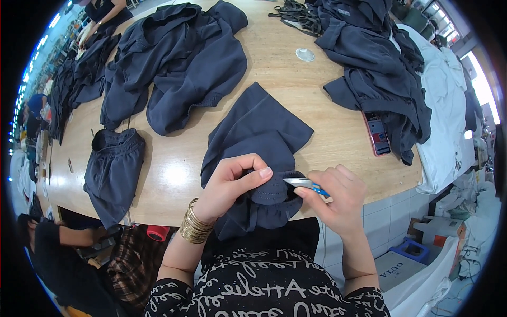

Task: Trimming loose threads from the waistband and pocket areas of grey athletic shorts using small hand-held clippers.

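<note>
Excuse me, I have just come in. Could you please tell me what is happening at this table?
Someone's left hand grips a dark garment at its gathered band. The right hand holds small blue-handled snips, their tip close to the band; whether they touch it is unclear. Part of the garment lies spread on the table. One heap of dark clothes lies beyond it to the left, another heap to the right, with a phone at its edge.
</note>
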`<state>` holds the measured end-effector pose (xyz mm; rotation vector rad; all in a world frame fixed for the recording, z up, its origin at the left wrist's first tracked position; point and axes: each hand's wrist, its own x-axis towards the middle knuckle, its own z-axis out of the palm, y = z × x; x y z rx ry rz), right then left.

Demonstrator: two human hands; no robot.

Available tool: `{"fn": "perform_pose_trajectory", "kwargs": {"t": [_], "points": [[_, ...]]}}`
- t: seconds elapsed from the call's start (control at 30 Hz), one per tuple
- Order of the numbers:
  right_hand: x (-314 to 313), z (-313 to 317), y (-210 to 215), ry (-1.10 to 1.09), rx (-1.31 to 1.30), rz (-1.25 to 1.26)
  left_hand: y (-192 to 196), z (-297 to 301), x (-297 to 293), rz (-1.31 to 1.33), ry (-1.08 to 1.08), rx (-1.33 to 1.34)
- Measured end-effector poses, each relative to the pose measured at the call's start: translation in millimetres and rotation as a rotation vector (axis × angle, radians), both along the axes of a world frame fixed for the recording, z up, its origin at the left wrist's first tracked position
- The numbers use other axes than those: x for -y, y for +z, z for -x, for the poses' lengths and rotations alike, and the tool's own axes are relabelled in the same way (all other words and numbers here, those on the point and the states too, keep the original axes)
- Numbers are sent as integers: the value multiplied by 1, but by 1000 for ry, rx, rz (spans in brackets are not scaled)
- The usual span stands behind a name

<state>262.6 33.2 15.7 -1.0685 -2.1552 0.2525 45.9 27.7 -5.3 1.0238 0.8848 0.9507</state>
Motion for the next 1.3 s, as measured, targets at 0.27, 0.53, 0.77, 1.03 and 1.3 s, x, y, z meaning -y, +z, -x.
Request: {"fn": "perform_pose_trajectory", "kwargs": {"t": [0.27, 0.53, 0.77, 1.03, 1.3], "points": [[3, 3, -4, 30, 8, 5, -2, 3, 1, 14, -22, 10], [6, 9, -3, 1, -16, 2, -3, 3, 3, 28, 11, 61], [7, 10, -8, -48, 11, 0, -7, 1, 4, 33, 72, 80], [10, 13, -13, -58, -79, 61, -9, -2, 6, -8, 117, 71], [12, 15, -15, -92, -74, 69, -10, -3, 6, -27, 129, 59]]}}
